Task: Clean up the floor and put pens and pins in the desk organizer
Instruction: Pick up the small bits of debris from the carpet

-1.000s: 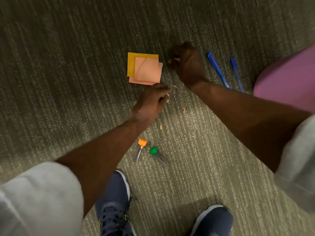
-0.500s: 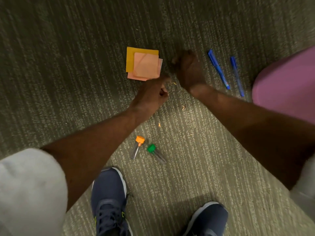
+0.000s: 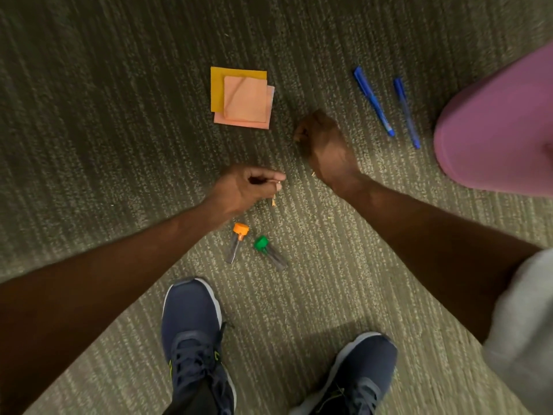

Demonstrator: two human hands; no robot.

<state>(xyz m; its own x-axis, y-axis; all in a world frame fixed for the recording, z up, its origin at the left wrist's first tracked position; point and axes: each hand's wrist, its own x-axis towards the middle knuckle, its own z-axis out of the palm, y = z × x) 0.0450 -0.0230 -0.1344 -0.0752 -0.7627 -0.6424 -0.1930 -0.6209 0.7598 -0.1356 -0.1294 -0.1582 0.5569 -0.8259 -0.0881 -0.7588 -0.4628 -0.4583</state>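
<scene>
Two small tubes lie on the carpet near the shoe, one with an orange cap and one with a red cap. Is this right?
Not quite. The head view shows the orange-capped tube, but the other is a green-capped tube, not red.

You are in what looks like an office. The floor is a low, ribbed grey-green carpet of the hard-wearing commercial kind, and desk stationery lies strewn over it. Beyond the pinch of your left hand is a small stack of orange and pink sticky notes. Nearer you than that pinch lie two small clear tubes, the orange-capped tube and the green-capped tube. Right of your curled right hand lie a blue pen and a second blue pen. Past them is a rounded mauve shape, too cropped to name.
</scene>
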